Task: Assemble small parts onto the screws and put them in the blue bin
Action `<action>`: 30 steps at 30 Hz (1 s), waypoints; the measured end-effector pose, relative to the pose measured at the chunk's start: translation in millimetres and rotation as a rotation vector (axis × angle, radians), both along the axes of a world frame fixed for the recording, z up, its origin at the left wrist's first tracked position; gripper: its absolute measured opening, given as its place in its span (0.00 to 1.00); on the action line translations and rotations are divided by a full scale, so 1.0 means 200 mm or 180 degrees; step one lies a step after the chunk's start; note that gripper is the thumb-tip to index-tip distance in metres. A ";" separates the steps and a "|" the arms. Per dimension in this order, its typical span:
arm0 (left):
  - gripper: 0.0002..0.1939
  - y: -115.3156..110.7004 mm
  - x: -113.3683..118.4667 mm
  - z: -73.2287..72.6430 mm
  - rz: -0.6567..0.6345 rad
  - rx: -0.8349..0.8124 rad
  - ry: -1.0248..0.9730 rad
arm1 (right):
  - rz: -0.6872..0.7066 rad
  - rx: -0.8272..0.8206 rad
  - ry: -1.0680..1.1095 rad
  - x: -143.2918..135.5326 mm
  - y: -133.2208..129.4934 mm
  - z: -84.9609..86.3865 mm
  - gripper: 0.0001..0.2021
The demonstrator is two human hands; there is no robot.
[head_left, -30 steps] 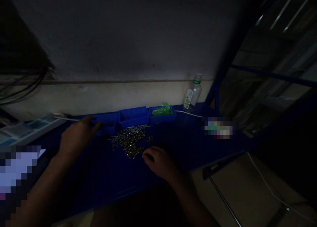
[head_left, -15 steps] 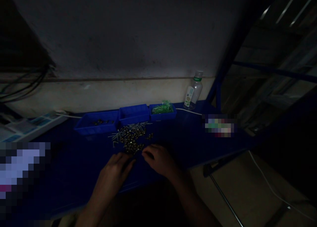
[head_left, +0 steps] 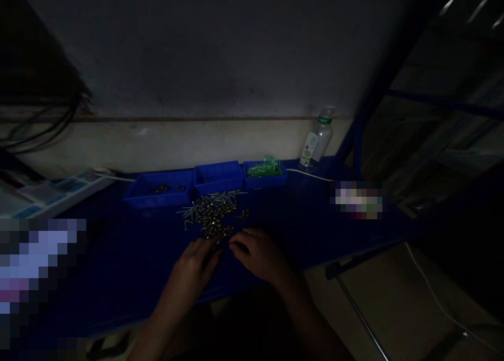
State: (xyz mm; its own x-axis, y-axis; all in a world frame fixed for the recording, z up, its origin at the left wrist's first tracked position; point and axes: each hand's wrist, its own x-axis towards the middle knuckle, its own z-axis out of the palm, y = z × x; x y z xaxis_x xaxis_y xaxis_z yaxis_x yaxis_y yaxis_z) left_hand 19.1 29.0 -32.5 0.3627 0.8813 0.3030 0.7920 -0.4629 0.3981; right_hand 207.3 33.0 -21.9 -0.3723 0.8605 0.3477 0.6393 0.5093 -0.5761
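Note:
A heap of small brass-coloured metal pieces and thin silvery pins (head_left: 214, 214) lies on the blue table. At its near edge my left hand (head_left: 192, 266) rests with fingers bent and drawn toward the thumb. Just across a small gap, my right hand (head_left: 255, 253) has its thumb and forefinger curled together close to the heap. Whatever the fingertips hold is too dark and small to make out. Behind the heap stand three blue bins: the left bin (head_left: 137, 195) has a few brass pieces, the middle bin (head_left: 218, 181) shows none, and the right bin (head_left: 263, 181) contains green plastic packets (head_left: 265, 167).
A clear bottle (head_left: 317, 143) with a green neck band stands near the wall. White cable (head_left: 311, 174) runs behind the bins. A blurred-out item (head_left: 356, 199) lies at the right, another (head_left: 35, 266) at the left front. A white panel (head_left: 59, 198) lies at the left.
The view has shifted slightly, so the bins, heap and bottle appear a little further right. Both hands stay at the heap's near edge, with the left one's fingertips slightly closer to it.

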 end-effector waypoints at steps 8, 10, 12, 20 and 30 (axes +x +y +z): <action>0.14 -0.02 0.00 0.01 -0.0070 -0.0054 -0.0011 | 0.0025 0.0031 -0.0008 0.00 0.00 0.00 0.06; 0.16 -0.02 0.01 0.00 0.0002 -0.0035 -0.0039 | 0.0006 0.0025 0.0020 0.00 -0.01 0.00 0.06; 0.18 -0.01 0.00 0.00 0.0055 -0.0030 -0.0026 | -0.0010 0.0005 0.0046 0.00 -0.01 0.00 0.06; 0.15 -0.01 0.00 0.00 0.0009 -0.0058 -0.0073 | 0.0003 0.0017 0.0092 0.00 0.00 0.00 0.06; 0.16 -0.01 0.00 -0.01 -0.0042 0.0180 -0.0027 | -0.0035 -0.0014 0.0114 0.00 -0.01 0.01 0.06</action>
